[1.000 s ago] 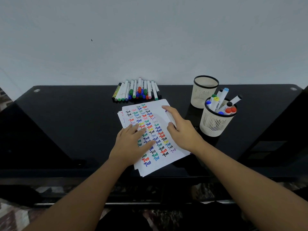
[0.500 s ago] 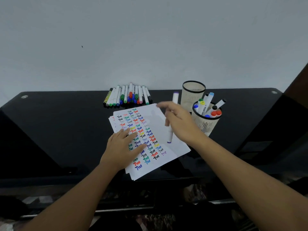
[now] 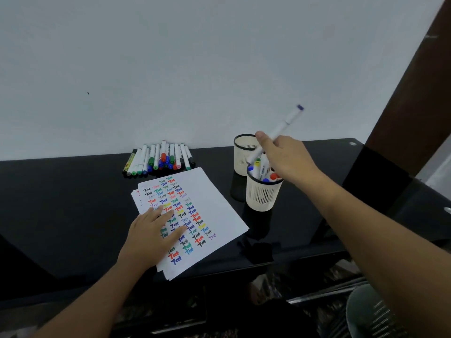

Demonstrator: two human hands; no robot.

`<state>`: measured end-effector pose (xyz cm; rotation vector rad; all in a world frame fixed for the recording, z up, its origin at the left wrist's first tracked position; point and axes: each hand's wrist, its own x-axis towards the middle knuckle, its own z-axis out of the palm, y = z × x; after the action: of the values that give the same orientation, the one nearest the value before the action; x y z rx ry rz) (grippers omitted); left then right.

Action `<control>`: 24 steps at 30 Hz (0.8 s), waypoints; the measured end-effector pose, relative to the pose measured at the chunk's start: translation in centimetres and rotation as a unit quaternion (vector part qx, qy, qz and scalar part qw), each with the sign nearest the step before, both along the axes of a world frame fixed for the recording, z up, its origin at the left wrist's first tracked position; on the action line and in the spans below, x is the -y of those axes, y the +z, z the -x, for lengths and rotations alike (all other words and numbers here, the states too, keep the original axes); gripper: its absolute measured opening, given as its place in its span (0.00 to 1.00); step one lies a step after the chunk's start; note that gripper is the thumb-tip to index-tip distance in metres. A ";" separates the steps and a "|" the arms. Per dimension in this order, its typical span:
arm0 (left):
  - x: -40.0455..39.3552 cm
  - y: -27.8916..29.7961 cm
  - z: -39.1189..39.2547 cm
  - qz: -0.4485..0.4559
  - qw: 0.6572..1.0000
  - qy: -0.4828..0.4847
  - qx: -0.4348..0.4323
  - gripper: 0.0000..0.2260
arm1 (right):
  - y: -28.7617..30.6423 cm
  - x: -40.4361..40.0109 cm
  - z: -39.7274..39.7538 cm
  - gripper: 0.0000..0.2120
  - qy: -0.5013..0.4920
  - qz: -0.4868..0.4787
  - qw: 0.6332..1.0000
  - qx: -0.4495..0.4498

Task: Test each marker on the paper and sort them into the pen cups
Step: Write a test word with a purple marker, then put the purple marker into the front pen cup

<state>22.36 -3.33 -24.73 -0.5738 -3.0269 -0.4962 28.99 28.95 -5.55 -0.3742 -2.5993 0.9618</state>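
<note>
Hidden behind the right hand (image 3: 290,159): the far rim of the near pen cup (image 3: 263,195) and part of its markers. Blurred at the raised end: the white marker (image 3: 280,129), purple cap up near the wall (lower tip lost among the caps in that cup). Cut off at lower right: a grey ribbed bin (image 3: 375,313).

Right hand reaching over the near cup, thumb and fingers pinching the marker's barrel, slanted up to the right. Left hand (image 3: 152,236) flat on the test paper (image 3: 207,208), fingers spread, pressing it to the black table (image 3: 61,203).

Half a second back, held low over the paper's right edge; now lifted over the cup. Far cup (image 3: 244,154) just behind, contents unclear. Untested markers (image 3: 159,159) in a row by the wall.
</note>
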 end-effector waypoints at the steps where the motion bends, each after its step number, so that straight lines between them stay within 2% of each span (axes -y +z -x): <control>1: 0.1 -0.1 0.1 -0.001 1.000 0.000 -0.002 0.42 | -0.3 -0.4 0.2 0.28 -0.015 -0.028 0.999 0.002; 3: 0.2 -0.3 0.3 -0.005 1.000 0.001 -0.006 0.47 | -1.0 -1.2 0.4 0.21 -0.020 -0.058 0.998 -0.006; 6: 0.1 -0.1 0.2 -0.010 1.000 0.001 -0.002 0.47 | -1.3 -1.7 0.5 0.14 -0.003 -0.041 0.999 -0.027; 11: 0.1 0.0 0.1 -0.007 1.000 0.002 0.000 0.39 | -2.0 -2.3 0.6 0.14 0.000 -0.070 0.997 0.026; 17: 0.2 -0.2 0.1 -0.010 1.000 0.001 -0.007 0.46 | -2.6 -2.7 0.7 0.10 -0.006 -0.075 0.997 -0.005; 21: 0.2 -0.2 0.1 -0.009 1.000 0.004 -0.009 0.46 | -3.0 -2.6 1.1 0.11 -0.006 -0.079 0.997 0.002; 24: 0.3 -0.2 0.3 -0.005 1.000 0.003 -0.008 0.47 | -3.3 -2.6 1.2 0.10 -0.007 -0.118 0.992 0.034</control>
<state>22.10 -3.60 -24.98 -0.5637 -3.0084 -0.5042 27.79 31.57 -8.88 -0.3684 -2.7295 0.6370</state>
